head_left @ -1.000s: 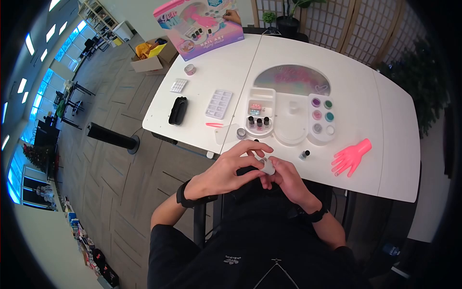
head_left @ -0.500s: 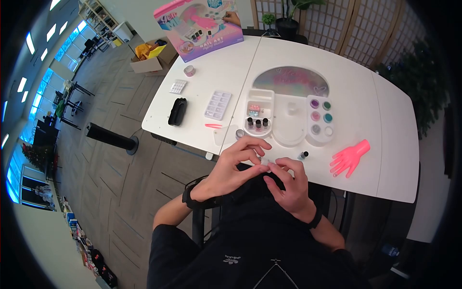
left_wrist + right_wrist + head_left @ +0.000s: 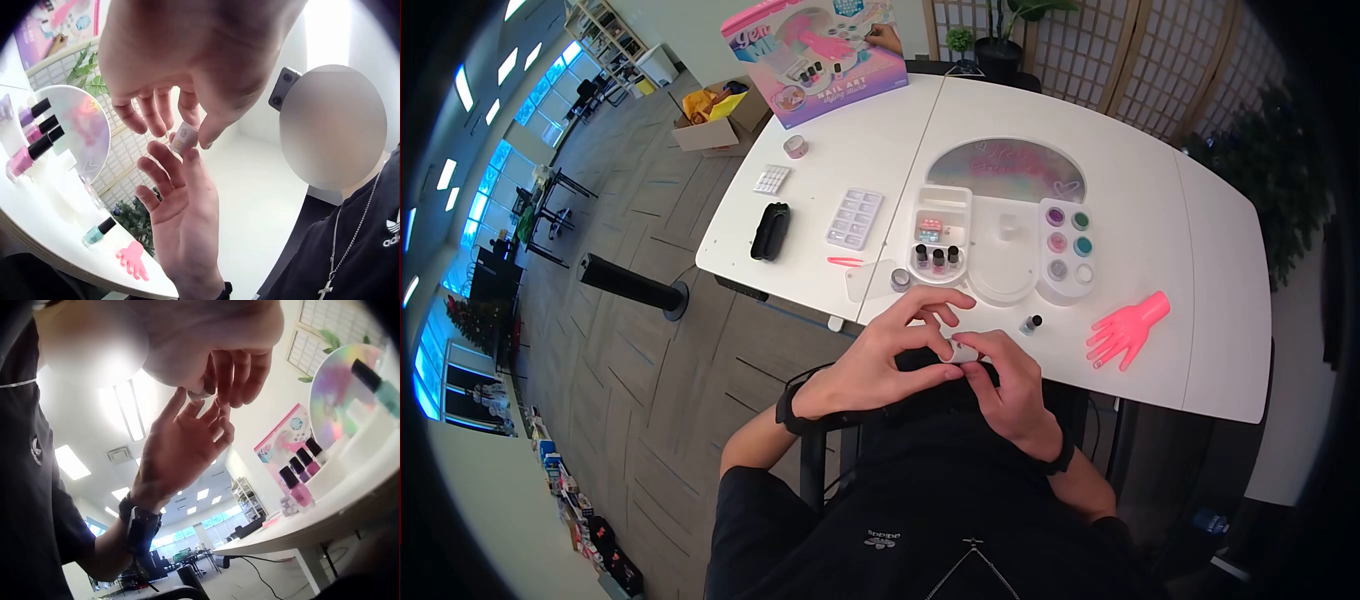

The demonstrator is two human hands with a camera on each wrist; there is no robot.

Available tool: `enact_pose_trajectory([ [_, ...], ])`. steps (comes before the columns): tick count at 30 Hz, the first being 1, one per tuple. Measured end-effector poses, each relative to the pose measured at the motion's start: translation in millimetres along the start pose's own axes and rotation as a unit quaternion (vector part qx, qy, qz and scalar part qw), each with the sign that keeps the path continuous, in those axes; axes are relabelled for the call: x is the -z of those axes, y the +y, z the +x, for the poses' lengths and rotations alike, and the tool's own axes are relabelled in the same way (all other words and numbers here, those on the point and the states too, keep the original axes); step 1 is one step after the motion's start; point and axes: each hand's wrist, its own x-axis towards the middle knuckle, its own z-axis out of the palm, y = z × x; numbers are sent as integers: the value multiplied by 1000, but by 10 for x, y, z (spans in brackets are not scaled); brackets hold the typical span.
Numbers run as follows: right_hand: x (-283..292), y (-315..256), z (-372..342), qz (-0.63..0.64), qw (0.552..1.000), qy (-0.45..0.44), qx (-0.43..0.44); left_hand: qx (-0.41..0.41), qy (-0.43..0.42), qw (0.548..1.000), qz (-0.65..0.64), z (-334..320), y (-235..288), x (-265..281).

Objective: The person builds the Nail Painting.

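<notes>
A small white curved piece (image 3: 963, 352) with faint grey and yellow marks is between my hands, above the table's front edge. My left hand (image 3: 883, 362) pinches it from one side with thumb and index finger, the other fingers arched above. From the opposite side, my right hand (image 3: 1012, 388) grips it between thumb and fingertips. The left wrist view shows the marked face of the white piece (image 3: 185, 139) between both sets of fingertips. Just beyond the right hand stands a nail polish bottle (image 3: 1030, 325) with a black cap.
A white nail-art station (image 3: 1003, 285) holds several polish bottles (image 3: 938, 257) and colored pots (image 3: 1057, 241). A pink model hand (image 3: 1128, 330) lies at right. Leftward are a white compartment tray (image 3: 854, 219), pink tweezers (image 3: 845, 261), a small jar (image 3: 900, 279) and a black holder (image 3: 770, 232).
My right hand opened its fingers away from its earlier curled hold, then brought thumb and fingertips back onto the white piece. The left hand kept its pinch, shifting slightly.
</notes>
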Motion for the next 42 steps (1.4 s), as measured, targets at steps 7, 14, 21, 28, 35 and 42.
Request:
enact_pose_trajectory([
  [7,105,-51,16,242,935,-131,-225,-17,-30,998,44,9,-17,61],
  [14,136,37,41,396,850,-183,-295,-26,-50,996,73,8,0,93],
  [21,148,61,56,369,863,-185,-290,-17,-44,997,53,-6,-13,60],
  [28,17,-12,-31,276,931,-43,-236,7,-2,998,57,9,18,9],
  [35,-44,-1,-60,-73,992,63,84,37,68,997,6,6,-17,-62],
  [42,-68,28,-22,-159,974,95,134,9,64,997,-41,-13,-76,-126],
])
